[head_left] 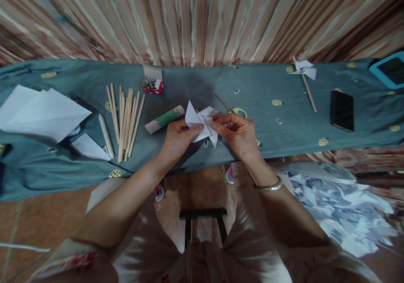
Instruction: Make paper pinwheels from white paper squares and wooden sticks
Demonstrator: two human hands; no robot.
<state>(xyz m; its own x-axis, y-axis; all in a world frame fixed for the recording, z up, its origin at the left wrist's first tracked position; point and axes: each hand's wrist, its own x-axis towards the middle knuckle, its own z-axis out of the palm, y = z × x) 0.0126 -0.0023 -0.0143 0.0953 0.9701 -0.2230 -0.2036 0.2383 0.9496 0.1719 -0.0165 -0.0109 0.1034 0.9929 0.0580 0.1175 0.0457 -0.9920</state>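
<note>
A white paper pinwheel (205, 121) is held above the front part of the cloth-covered table, its pointed blades fanned out. My left hand (179, 137) pinches it from the left, thumb pressed near the centre. From the right, my right hand (236, 133) grips the pinwheel between thumb and fingers; the undersides of the fingers are hidden. Just left of the pinwheel lies a green and white glue stick (166, 119). Behind my right hand rest scissors (236, 110) with a pale green handle. An open red box (153, 85) of small metal pins stands further back.
Several wooden sticks (128, 123) lie left of centre, beside a pale marker-like rod (106, 135) and white paper sheets (41, 110). On the right are a finished pinwheel (304, 69) on a stick, a dark phone (342, 110) and a blue-framed device (389, 70). A bag of paper pieces (341, 207) sits below.
</note>
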